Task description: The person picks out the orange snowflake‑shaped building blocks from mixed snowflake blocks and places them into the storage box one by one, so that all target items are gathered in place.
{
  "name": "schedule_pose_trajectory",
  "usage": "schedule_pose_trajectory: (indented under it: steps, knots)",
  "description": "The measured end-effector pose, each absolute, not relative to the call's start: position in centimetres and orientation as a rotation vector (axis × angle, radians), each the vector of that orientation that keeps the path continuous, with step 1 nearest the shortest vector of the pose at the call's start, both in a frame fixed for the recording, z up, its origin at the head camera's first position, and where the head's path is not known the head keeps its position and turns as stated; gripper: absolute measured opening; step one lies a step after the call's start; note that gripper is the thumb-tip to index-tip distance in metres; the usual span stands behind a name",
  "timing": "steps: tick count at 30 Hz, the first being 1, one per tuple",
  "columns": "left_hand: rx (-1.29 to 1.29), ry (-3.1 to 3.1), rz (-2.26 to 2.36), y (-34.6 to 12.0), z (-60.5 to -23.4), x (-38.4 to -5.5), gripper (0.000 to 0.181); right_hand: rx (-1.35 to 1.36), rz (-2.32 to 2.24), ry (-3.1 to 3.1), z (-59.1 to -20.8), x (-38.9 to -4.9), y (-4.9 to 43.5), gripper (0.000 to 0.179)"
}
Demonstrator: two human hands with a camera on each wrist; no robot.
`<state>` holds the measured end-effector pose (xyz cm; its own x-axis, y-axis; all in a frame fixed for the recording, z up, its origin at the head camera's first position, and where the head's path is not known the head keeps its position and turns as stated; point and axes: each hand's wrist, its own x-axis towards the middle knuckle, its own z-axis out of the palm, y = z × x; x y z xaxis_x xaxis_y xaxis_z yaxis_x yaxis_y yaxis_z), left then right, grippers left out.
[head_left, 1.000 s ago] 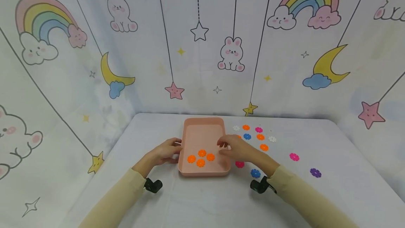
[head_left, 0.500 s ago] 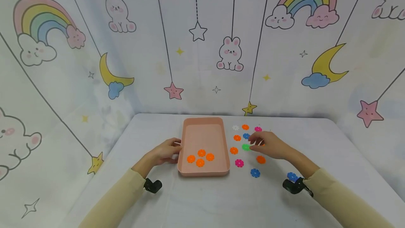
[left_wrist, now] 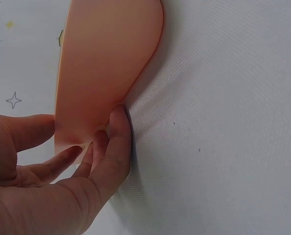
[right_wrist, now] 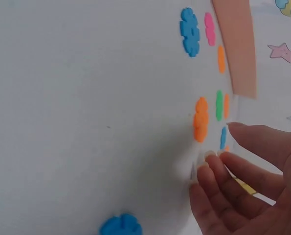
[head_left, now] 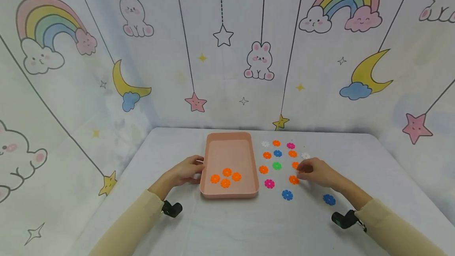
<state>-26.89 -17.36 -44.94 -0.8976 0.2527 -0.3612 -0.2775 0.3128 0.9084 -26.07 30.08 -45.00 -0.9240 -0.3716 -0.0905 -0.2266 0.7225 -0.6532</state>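
Observation:
My left hand [head_left: 188, 170] rests against the left side of a pink tray [head_left: 229, 145]. In the left wrist view, the fingertips touch the outer wall of the tray [left_wrist: 111, 44] and the thumb lies at its rim. Several orange notched plastic discs [head_left: 226, 172] lie in the tray's near half. To the right of the tray, my right hand [head_left: 316, 172] hovers low beside an orange disc [head_left: 294, 179], with another orange disc [head_left: 295, 165] at its fingertips. In the right wrist view, thumb and fingers stand apart with nothing between them, near an orange disc [right_wrist: 200, 120].
Scattered right of the tray lie more discs: green [head_left: 276, 166], pink [head_left: 269, 184], white [head_left: 265, 144] and several others. Two blue discs, one nearer [head_left: 287, 195] and one beside the right forearm [head_left: 329, 199], lie toward the front. A patterned curtain [head_left: 227, 78] hangs behind the table.
My right hand has moved from over the tray's right edge to the right, across the loose discs, and lower. Discs it covered now show. The left hand stays at the tray.

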Motion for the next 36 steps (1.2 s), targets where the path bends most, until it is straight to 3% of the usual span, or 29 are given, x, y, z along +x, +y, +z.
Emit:
schedule_pose_trajectory:
  steps: [25,36]
  knots:
    - [-0.007,2.141,1.606,-17.4,-44.7,-26.8,0.047,-0.482,-1.024,2.697,-45.6,-25.1,28.7,0.024]
    - [-0.02,2.127,1.626,-17.4,-44.9,-27.0,0.046,-0.446,-0.998,2.728,-44.8,-25.0,29.5,0.01]
